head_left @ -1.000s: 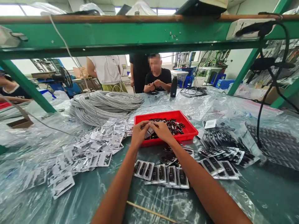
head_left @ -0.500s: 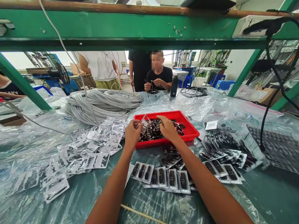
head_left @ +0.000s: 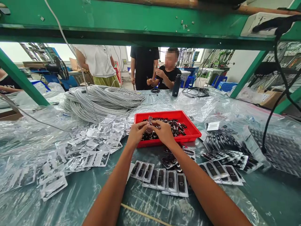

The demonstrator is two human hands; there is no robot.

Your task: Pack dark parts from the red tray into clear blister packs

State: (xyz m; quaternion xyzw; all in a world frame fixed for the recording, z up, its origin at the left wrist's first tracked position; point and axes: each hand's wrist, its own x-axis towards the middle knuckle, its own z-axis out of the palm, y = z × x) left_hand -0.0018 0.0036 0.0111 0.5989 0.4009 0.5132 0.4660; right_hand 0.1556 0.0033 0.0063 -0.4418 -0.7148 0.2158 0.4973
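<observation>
Over the red tray (head_left: 191,138) my left hand (head_left: 136,134) and my right hand (head_left: 164,131) meet, fingertips pinched together. Between them is a small clear plastic blister pack (head_left: 150,119), seen nearly edge-on; its contents are hard to make out. Many small black and shiny metal pieces (head_left: 178,127) fill the tray below. Nearer me, under my forearms, lie rows of clear blister packs with black items inside (head_left: 160,179). To the left of my left hand spreads a pile of clear and white plastic packs (head_left: 94,150).
A big coil of grey cable (head_left: 101,102) lies behind the pile. More filled packs (head_left: 218,141) sit at the right, beside a dark sheet (head_left: 275,150). A dark bottle (head_left: 176,85) stands near a seated co-worker (head_left: 168,73). A green beam (head_left: 141,25) crosses overhead.
My right hand has come from over the pieces to meet my left hand at the pack. The pack has turned nearly edge-on. The seated co-worker has raised a hand.
</observation>
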